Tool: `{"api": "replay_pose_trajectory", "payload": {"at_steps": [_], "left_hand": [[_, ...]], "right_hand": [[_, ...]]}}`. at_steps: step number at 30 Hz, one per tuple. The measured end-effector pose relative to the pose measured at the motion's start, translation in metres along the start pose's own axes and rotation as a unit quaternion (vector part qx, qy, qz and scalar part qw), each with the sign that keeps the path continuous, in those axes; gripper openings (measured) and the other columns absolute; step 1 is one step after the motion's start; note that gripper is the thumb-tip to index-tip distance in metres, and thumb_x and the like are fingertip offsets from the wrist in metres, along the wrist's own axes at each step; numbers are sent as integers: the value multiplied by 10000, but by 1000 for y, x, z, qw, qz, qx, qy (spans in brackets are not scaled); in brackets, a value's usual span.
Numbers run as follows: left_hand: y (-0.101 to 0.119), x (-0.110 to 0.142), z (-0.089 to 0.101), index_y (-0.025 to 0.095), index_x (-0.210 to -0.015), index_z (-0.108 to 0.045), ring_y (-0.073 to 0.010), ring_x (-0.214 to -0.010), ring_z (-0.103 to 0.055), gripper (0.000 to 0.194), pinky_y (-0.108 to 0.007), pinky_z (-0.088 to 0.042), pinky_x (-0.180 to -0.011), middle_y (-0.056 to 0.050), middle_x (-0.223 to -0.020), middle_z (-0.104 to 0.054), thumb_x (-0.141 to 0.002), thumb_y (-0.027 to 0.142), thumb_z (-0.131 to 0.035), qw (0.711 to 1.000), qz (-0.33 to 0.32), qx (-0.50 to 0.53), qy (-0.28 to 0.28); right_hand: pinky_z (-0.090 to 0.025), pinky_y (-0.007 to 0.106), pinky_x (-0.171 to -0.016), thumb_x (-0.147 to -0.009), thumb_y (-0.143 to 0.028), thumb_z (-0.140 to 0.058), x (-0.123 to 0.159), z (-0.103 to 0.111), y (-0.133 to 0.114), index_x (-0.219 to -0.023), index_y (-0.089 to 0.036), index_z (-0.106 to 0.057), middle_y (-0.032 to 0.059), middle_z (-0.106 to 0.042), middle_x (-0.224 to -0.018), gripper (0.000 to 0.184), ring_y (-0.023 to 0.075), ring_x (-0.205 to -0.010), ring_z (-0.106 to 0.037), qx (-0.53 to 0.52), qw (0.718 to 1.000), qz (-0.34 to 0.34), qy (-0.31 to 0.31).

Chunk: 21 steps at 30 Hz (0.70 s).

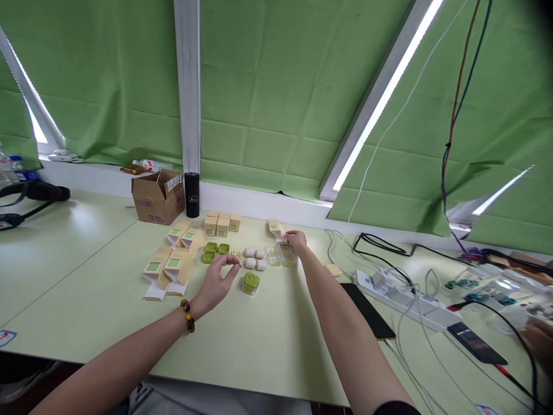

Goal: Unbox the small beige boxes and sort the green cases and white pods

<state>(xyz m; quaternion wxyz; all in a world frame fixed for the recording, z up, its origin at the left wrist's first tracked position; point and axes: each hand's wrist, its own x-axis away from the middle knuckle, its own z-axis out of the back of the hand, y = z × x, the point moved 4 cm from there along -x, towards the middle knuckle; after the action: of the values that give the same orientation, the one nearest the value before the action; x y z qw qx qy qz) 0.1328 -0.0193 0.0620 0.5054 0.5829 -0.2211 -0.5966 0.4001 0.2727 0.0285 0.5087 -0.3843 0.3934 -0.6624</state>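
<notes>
The small tan cardboard box with a green label (pixel 275 229) lies beyond and right of the green-lidded, clear-based square jar (pixel 250 283); likely light and easily creased, it is best gripped by opposite side walls. The right hand (pixel 296 239) narrows at its edge, the left hand (pixel 222 276) curls left of the jar; from here I cannot tell whether either holds anything.
</notes>
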Motion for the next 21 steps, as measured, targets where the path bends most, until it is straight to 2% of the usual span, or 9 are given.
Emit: {"api": "replay_pose_trajectory", "payload": {"at_steps": [7,13,17,21], "left_hand": [[-3,1,-1,208,-960,-698,-255,-1059,-625,182,-420,-483,-984,-90,-1038,-679,-952,371,-618,1000,-2,-18,-2],[-9,3,-4,211,-977,-693,-246,-1069,-626,166,-421,-486,-996,-84,-1054,-679,-960,350,-602,999,-17,-49,-2],[-9,3,-4,212,-978,-687,-246,-1075,-628,152,-426,-487,-1003,-84,-1060,-679,-958,332,-597,998,-21,-60,-1],[-7,3,-4,215,-974,-692,-250,-1074,-628,152,-430,-486,-1004,-85,-1065,-681,-959,334,-598,997,-24,-67,-3]], "right_hand": [[-589,447,-958,-1011,-383,-643,-7,11,14,-1300,-191,-628,102,-637,-1335,347,239,-1126,-666,28,999,34,-7],[-592,456,-952,-1010,-385,-648,-4,5,17,-1310,-188,-616,102,-634,-1334,361,238,-1124,-667,28,997,66,-29],[-582,377,-927,-984,-321,-620,3,-1,11,-1290,-223,-675,91,-703,-1267,326,223,-1065,-696,22,993,109,-42],[-555,328,-909,-892,-278,-594,7,-5,7,-1305,-250,-710,84,-735,-1266,430,224,-1085,-695,23,988,145,-40]]}}
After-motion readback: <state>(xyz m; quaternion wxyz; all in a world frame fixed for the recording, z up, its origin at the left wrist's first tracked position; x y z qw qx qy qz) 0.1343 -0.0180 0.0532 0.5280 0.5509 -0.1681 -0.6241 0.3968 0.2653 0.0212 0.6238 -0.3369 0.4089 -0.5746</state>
